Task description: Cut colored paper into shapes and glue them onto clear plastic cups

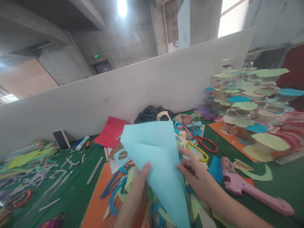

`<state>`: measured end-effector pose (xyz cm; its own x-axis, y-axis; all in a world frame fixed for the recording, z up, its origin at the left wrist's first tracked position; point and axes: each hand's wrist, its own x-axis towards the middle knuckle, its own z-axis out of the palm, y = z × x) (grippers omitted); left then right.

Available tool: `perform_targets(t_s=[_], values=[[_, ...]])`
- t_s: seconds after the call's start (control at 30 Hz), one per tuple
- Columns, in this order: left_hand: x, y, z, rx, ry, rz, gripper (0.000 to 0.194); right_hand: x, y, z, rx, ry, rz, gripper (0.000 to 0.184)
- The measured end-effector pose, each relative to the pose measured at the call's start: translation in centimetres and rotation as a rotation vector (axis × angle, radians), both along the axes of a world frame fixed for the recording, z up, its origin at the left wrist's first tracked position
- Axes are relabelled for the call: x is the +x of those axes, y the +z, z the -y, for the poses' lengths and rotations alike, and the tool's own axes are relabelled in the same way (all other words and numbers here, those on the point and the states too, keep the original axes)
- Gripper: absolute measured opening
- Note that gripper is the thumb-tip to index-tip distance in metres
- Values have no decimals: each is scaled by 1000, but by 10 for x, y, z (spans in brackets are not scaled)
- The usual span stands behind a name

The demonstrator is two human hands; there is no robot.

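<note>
A light blue sheet of paper (154,158), folded and tapering to a point at the bottom, is held up in front of me. My left hand (142,177) grips its left edge, the thumb on the front and the other fingers hidden behind. On the right edge, my right hand (191,166) pinches the paper between thumb and fingers. Under the paper lie an orange sheet (97,193) and many cut paper scraps. Red-and-yellow-handled scissors (199,142) rest just beyond my right hand.
A pink glue gun (258,194) lies at the right, near a stack of clear cups with paper discs (247,104). A phone (61,140) leans on the white partition (95,101). Behind the paper are a red sheet (110,129) and a black plastic bag (152,113).
</note>
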<state>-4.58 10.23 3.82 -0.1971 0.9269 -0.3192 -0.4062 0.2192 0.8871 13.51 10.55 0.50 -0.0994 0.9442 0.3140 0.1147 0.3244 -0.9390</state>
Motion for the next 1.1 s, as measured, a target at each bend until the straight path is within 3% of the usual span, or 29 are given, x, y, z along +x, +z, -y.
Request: perform_targets(t_s=[0.3,0.57,0.67,0.73,0.8,0.93,1.1], values=[[8,8,6,2,-55,-69,69,5,1,2,-198,36,-143,56],[14,15,-3,39,77,-169,52,5,8,1,-369,191,-449,84],[15,20,-8,80,80,-173,51,5,14,-2,-408,210,-420,67],[14,24,-11,93,31,-171,54,5,19,-3,-404,218,-333,45],[13,30,-15,86,-39,-167,55,5,26,-6,-386,203,-257,35],[14,40,-25,96,-83,-163,55,4,34,-17,-333,122,-230,40],[20,39,-31,81,-72,-207,51,7,23,-28,-303,38,-217,51]])
